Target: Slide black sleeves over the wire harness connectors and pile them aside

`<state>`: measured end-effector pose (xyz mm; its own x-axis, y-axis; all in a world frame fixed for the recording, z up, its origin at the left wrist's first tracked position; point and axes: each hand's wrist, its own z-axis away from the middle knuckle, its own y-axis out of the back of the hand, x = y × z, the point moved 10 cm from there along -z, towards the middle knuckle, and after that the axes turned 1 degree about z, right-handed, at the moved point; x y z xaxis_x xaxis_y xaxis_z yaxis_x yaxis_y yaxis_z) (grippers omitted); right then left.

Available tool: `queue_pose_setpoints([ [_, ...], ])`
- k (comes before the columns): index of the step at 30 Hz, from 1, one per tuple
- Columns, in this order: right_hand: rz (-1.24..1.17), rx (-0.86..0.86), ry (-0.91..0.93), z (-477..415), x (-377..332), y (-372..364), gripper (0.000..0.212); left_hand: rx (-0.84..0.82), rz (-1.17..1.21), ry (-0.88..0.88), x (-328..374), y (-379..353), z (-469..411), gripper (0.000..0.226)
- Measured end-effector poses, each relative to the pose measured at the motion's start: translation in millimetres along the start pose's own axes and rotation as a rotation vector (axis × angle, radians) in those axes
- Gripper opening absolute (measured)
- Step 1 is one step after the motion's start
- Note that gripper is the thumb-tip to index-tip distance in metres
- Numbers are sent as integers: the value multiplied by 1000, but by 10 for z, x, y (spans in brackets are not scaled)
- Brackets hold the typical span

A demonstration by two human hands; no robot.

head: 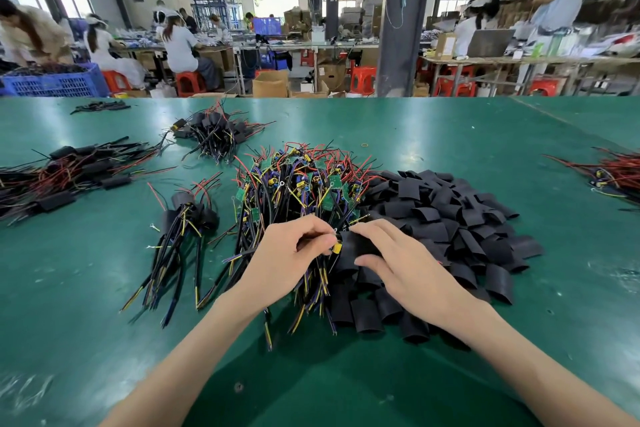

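My left hand (289,250) pinches a wire harness end with a small yellow part (336,247) at its tip. Touching it from the right, my right hand (394,256) holds a black sleeve (353,246) whose mouth meets that yellow part. Both hands hover over a big heap of bare harnesses (301,191) with green boards and red, yellow and purple wires. A mound of loose black sleeves (450,218) lies just to the right. A small bunch of sleeved harnesses (187,218) rests to the left.
More sleeved bundles lie on the green table (450,374) at far left (62,177) and at the back (214,132). Red-wired harnesses (613,173) sit at the right edge. Behind the table, people work at benches among boxes, red stools and a blue crate (55,81).
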<state>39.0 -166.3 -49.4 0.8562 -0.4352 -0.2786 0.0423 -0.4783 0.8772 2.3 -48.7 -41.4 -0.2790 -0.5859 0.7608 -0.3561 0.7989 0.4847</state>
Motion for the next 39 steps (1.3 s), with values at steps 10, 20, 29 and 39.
queue_pose_setpoints([
  [10,107,28,80,6,-131,-9,40,44,-29,-17,-21,-21,6,21],
  [20,178,231,-23,8,26,220,63,270,-207,-94,134,509,-45,21],
  [29,301,364,-396,99,716,456,45,781,-369,220,-576,1676,132,51],
  [39,455,17,-428,69,998,-10,44,601,-802,609,-1084,1581,181,63],
])
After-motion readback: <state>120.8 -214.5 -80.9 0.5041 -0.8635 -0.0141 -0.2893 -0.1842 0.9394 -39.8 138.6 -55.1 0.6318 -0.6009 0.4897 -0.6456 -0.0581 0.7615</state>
